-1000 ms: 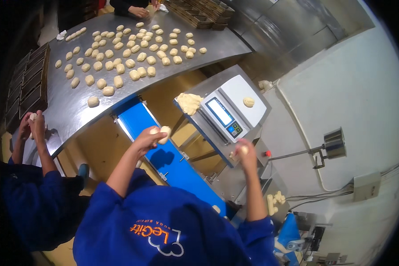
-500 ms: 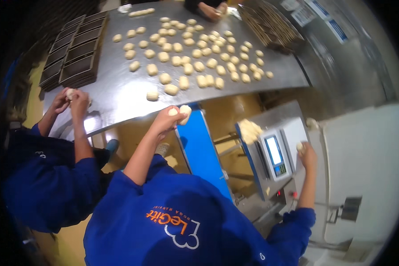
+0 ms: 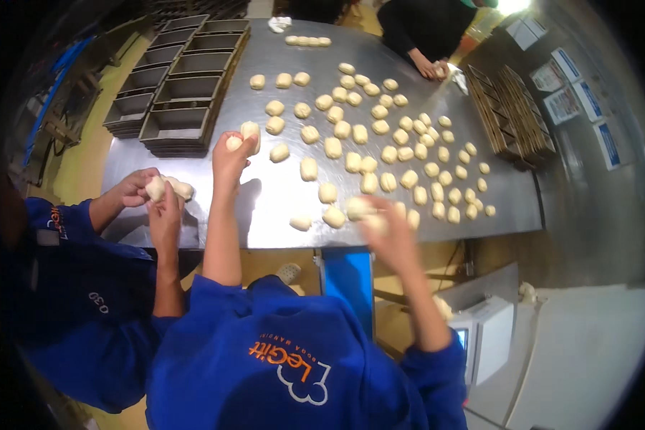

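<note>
My left hand [image 3: 231, 163] is raised over the metal table with its fingers closed around two pale dough pieces [image 3: 250, 133]. Blurred by motion, my right hand [image 3: 395, 240] reaches over the table's front edge. A smeared dough piece [image 3: 358, 208] is at its fingertips, and another pale patch shows against the palm. Many short, rounded dough pieces [image 3: 332, 148] lie spread across the tabletop [image 3: 265, 215] in front of both hands.
Stacked metal loaf tins [image 3: 186, 89] stand at the table's left, more tins [image 3: 505, 115] at its far right. Beside me, a co-worker's hands [image 3: 161, 208] hold dough; another person's hands [image 3: 437, 69] work across the table. A scale [image 3: 484, 337] and a blue belt [image 3: 347, 279] are nearby.
My right hand has swung from beside the scale to over the table's front edge. My left hand has moved left and farther over the table, still holding dough. The view has turned left.
</note>
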The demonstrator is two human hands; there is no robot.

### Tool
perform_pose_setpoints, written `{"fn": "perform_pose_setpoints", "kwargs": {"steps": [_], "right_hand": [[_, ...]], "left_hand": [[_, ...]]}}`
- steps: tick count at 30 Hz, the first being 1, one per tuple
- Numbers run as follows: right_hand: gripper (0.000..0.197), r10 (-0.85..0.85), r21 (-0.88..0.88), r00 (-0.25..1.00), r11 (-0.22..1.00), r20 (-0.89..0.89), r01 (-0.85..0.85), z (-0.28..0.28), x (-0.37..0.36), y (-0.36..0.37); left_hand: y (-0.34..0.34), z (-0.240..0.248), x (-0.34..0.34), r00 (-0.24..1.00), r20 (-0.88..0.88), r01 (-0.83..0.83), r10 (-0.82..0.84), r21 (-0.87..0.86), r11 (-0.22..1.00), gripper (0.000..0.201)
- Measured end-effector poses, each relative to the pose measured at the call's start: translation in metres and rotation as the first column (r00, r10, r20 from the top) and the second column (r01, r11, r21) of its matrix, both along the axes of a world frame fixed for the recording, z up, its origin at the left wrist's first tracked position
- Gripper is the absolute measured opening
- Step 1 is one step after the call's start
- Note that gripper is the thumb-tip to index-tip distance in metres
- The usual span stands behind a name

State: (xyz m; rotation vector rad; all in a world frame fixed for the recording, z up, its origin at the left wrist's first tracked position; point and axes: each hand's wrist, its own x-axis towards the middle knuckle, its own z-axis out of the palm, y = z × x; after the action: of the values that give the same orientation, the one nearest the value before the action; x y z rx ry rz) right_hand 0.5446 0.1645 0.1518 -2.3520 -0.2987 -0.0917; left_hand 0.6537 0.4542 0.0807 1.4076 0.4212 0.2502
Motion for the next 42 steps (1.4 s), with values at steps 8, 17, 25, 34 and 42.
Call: {"fn": "perform_pose_setpoints", "kwargs": {"steps": [8, 17, 25, 34, 42], "right_hand": [[0.055, 0.380, -0.350, 0.923, 0.857, -0.067, -0.378, -0.143, 0.087, 0.102], [0.038, 0.061, -0.023, 0.998, 0.998, -0.025, -0.061, -0.120, -0.012, 0.020], [0.025, -0.593, 0.052, 0.796, 0.797, -0.122, 0.602, -0.120, -0.185, -0.045], [0.026, -0.788, 0.080, 0.601, 0.596, -0.133, 0.799, -0.145, -0.324, -0.017], [0.053, -0.997, -0.507, 0.032, 0.063, -0.069, 0.860, -0.229, -0.556, -0.021]], "left_hand": [[0.005, -0.002, 0.059, 0.999, -0.006, -0.037, 0.040, 0.277, 0.960, 0.024], [0.025, -0.068, 0.166, 0.978, -0.150, 0.206, -0.143, 0.785, 0.584, 0.039], [-0.093, 0.012, 0.271, 0.989, 0.037, 0.005, -0.141, 0.957, 0.288, 0.085], [-0.307, 0.018, 0.006, 0.592, 0.557, 0.193, -0.583, 0.604, 0.773, 0.056], [-0.312, -0.036, -0.352, -0.224, 0.527, 0.726, -0.820, 0.652, 0.221, 0.046]]}}
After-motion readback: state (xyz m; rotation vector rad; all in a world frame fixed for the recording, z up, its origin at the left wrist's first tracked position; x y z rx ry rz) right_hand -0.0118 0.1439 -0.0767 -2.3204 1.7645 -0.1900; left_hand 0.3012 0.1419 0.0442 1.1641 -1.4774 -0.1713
